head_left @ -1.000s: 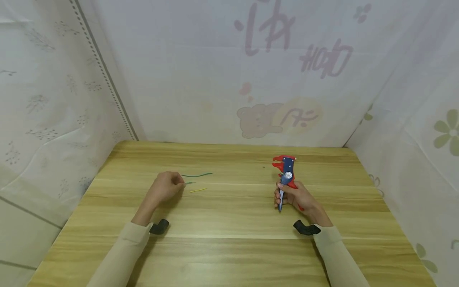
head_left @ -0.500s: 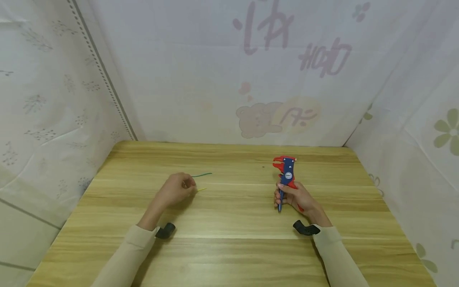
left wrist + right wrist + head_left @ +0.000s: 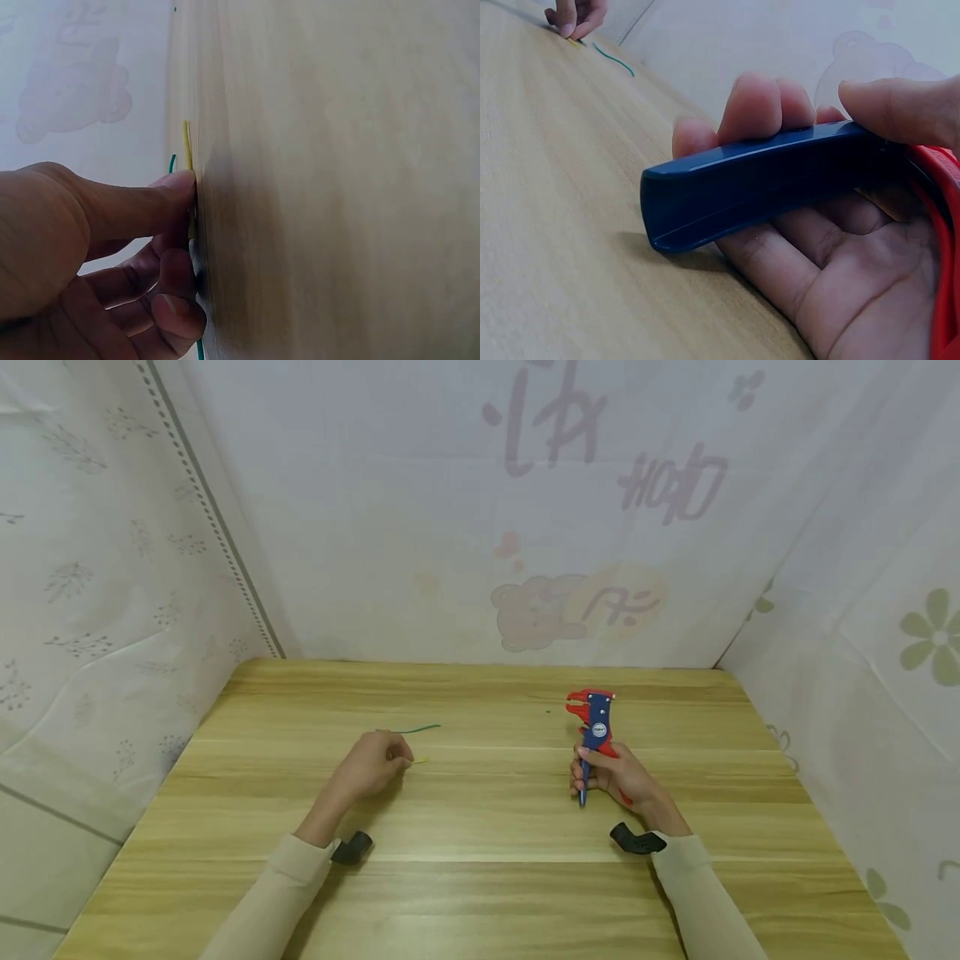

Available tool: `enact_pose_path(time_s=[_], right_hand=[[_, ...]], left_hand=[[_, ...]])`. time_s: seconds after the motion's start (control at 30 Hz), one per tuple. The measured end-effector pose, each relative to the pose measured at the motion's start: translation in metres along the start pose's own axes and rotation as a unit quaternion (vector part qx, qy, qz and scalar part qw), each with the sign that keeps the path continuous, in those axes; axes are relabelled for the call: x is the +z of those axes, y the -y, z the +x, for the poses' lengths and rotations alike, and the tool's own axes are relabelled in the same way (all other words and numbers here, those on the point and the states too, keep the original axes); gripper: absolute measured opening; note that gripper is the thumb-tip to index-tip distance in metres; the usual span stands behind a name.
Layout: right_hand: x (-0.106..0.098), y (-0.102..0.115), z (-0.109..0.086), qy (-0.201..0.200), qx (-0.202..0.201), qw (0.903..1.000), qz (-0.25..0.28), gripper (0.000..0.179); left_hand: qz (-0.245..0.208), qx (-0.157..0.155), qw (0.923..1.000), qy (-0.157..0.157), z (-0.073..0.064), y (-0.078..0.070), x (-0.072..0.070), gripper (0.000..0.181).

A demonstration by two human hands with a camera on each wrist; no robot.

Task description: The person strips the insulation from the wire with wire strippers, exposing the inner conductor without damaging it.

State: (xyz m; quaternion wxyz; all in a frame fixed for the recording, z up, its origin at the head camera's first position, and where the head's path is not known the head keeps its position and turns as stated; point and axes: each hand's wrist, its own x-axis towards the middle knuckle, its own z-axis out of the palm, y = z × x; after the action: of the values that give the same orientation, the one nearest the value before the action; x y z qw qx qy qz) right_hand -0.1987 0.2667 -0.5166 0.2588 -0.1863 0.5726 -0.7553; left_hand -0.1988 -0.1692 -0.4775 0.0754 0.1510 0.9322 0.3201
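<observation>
Left hand (image 3: 371,766) pinches yellow wire (image 3: 420,761) at wooden tabletop (image 3: 480,902), green wire (image 3: 417,729) lying just beyond yellow wire, while well to the right of yellow wire the right hand (image 3: 627,772) holds blue-and-red tool (image 3: 599,717), fingers curled round its blue handle, red head pointing away from the person.

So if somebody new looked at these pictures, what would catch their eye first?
Most likely the blue-and-red pistol-shaped tool, held in the grip of the right hand on the right of the head view. Next might come the thin yellow wire at the fingertips of the left hand, and a slim, curved green wire lying just beyond that hand on the wood-grain table.
</observation>
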Motion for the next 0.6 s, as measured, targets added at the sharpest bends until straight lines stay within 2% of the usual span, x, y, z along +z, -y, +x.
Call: enact_pose_path(time_s=[0.13,0.4,0.6], right_hand=[[0.0014,0.0005,-0.0009,0.0,0.0,1.0,0.001,0.02],[0.0006,-0.0017,-0.0012,0.004,-0.004,1.0,0.004,0.017],[0.0006,-0.0006,-0.001,0.001,-0.003,1.0,-0.002,0.021]], left_hand=[[0.005,0.002,1.0,-0.005,-0.0005,0.0013,0.0024,0.009],[-0.003,-0.011,0.9999,-0.005,-0.001,-0.0013,0.0046,0.008],[-0.021,0.017,0.9995,-0.019,0.0014,-0.0017,0.0043,0.006]])
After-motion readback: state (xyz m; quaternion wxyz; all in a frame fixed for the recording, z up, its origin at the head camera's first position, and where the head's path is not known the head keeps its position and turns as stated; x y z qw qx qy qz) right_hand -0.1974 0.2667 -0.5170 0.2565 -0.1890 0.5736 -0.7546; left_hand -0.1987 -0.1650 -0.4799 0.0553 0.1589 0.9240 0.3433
